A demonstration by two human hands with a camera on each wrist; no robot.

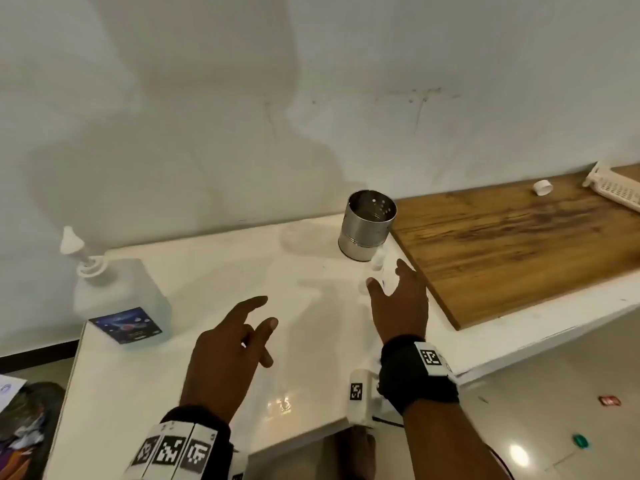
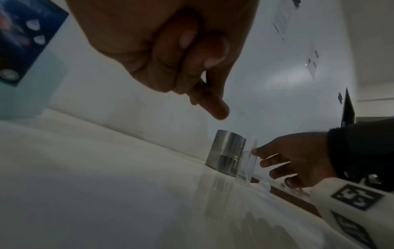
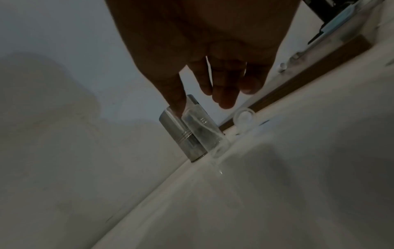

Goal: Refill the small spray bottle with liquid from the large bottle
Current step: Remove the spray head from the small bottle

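The small clear spray bottle (image 1: 378, 268) stands without its top on the white counter, right beside a steel cup (image 1: 369, 225). My right hand (image 1: 389, 282) reaches around it with spread, fairly straight fingers (image 3: 226, 96); the thumb tip touches the bottle's side (image 2: 248, 161). A clear cap (image 3: 243, 118) lies by the bottle at the board's edge. The large clear pump bottle (image 1: 121, 299) with a blue label stands at the far left. My left hand (image 1: 263, 313) hovers over the counter's middle, fingers loosely curled, index finger out, holding nothing.
A wooden board (image 1: 519, 244) covers the counter to the right, with a white cap (image 1: 542, 187) and a white plastic basket (image 1: 616, 188) at its far end. The wall runs close behind. The counter's front edge (image 1: 294, 441) is just below my wrists.
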